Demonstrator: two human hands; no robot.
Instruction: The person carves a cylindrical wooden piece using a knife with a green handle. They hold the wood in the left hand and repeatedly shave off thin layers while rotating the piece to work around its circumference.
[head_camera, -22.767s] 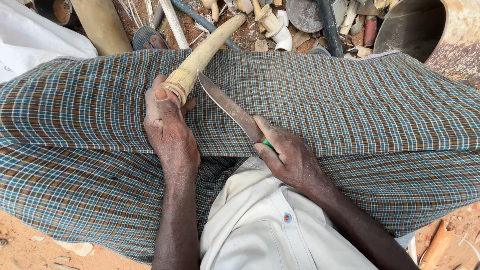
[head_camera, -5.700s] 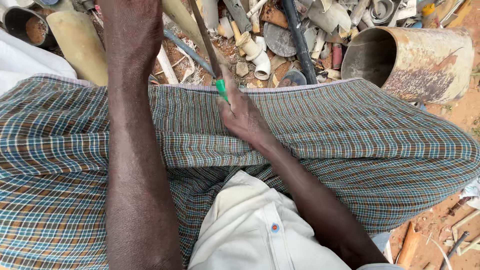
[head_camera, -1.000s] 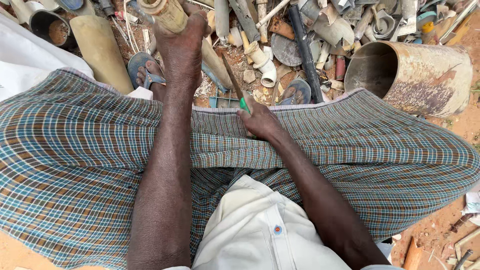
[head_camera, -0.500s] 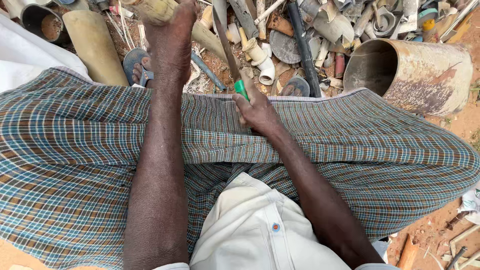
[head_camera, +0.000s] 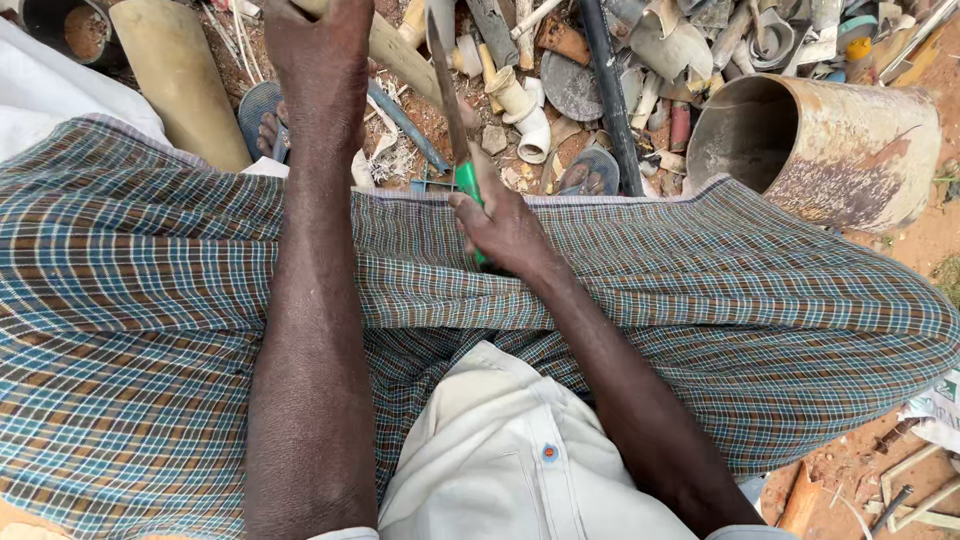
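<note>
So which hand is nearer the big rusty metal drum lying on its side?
The right hand. It grips the green-handled knife over the checked cloth, left of the rusty metal drum. The left hand is farther left, holding a tan pipe.

Knife (head_camera: 452, 100): dull metal blade w/ glossy green plastic handle. Drum (head_camera: 830, 150): rusty, rough metal. Wrap (head_camera: 700, 290): woven checked cloth, matt.
</note>
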